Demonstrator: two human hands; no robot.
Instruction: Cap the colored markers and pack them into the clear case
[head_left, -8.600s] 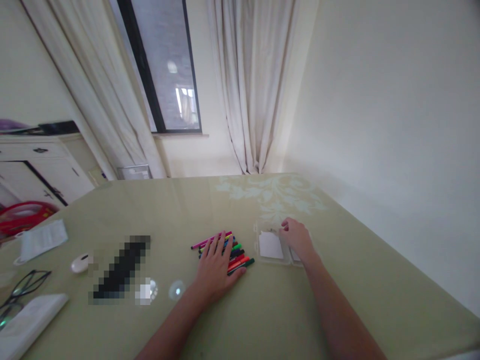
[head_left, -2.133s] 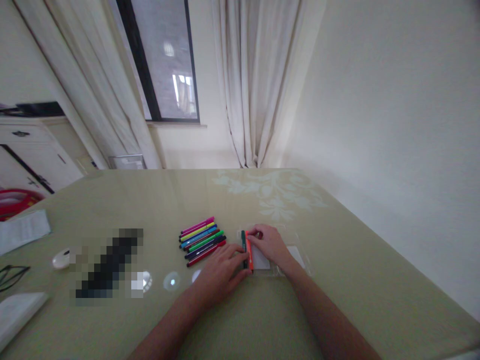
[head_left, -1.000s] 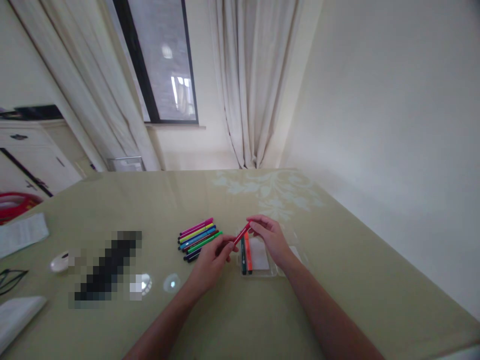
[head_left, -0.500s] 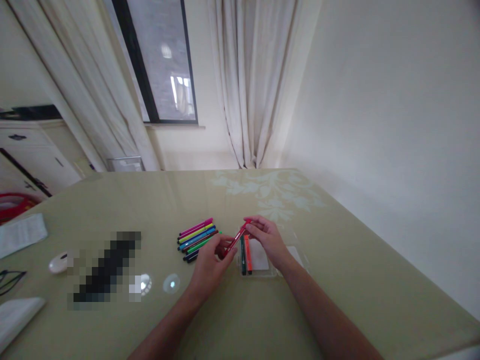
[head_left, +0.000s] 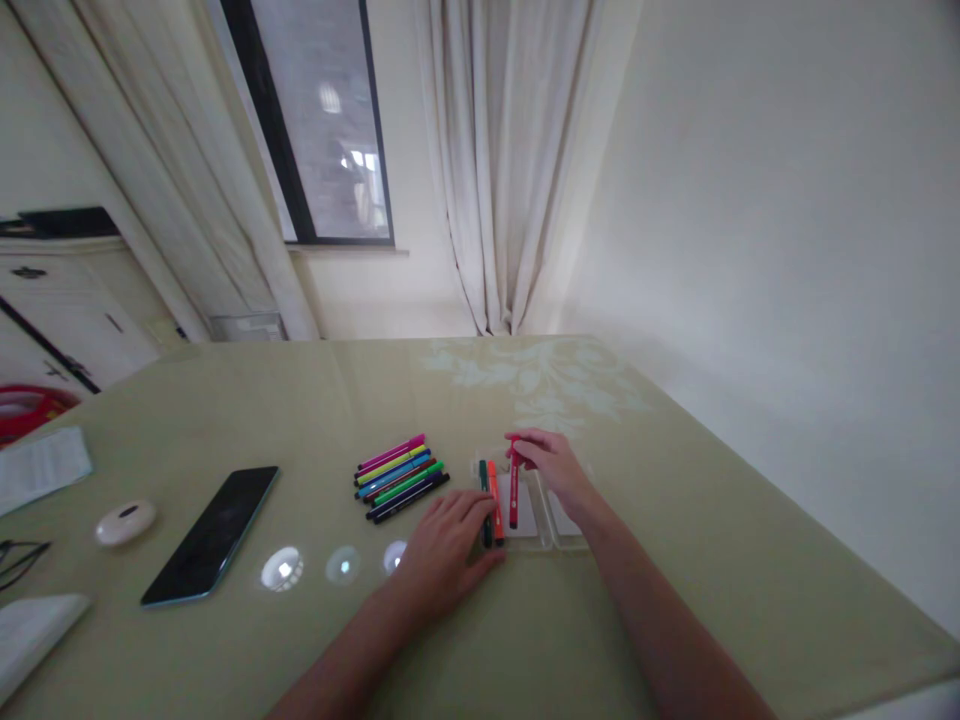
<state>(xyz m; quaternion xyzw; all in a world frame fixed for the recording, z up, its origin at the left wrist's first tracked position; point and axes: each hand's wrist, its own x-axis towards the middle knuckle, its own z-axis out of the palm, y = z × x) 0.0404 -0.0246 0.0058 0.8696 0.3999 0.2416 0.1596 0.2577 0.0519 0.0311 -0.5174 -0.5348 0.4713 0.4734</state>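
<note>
My right hand (head_left: pixel 550 465) pinches a red marker (head_left: pixel 514 495) by its upper end. The marker hangs nearly upright over the clear plastic case (head_left: pixel 544 541), just right of an orange marker (head_left: pixel 495 505). A dark green marker (head_left: pixel 484 480) lies left of the orange one inside the case. At the case's near left corner is my left hand (head_left: pixel 450 545), fingers over the left side and thumb along the front edge, holding it. Left of the case, several markers in pink, yellow, blue, green and black lie side by side, with a black marker (head_left: pixel 411 498) nearest me.
A phone (head_left: pixel 214 535) and a small rounded white case (head_left: pixel 125 522) lie to the left on the table (head_left: pixel 300 660). Farther left are a white packet (head_left: pixel 45 467), a dark cable (head_left: pixel 22 562) and a white object (head_left: pixel 37 640). A wall (head_left: pixel 810 300) borders the right side.
My right hand has carried the red marker right and turned it upright over the case. My left hand has let go of the marker and moved down to the case's left corner.
</note>
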